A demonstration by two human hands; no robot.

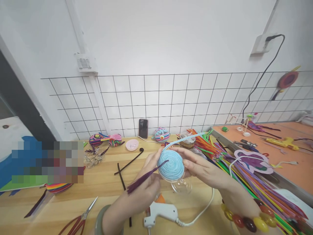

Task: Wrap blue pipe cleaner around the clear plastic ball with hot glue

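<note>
Between my two hands is a round ball [171, 165] covered in a spiral of light blue pipe cleaner. A loose blue end [183, 138] of the pipe cleaner sticks out up and to the right. From the spiral's centre hangs a dark purple tassel [142, 180], lying across my left hand [149, 181]. My left hand is closed on the ball's left side, its fingers partly hidden behind it. On the right side, the thumb and fingers of my right hand [199, 166] grip the ball. Below it, a clear plastic half shell [182, 186] rests on the table.
A white glue gun [161, 212] with its cord lies in front of me. Red-handled scissors [81, 217] are at front left. Bundled pipe cleaners [256, 192] stretch along the right. A phone [143, 128], a pink dish [132, 145] and a striped ball [162, 134] stand at the back.
</note>
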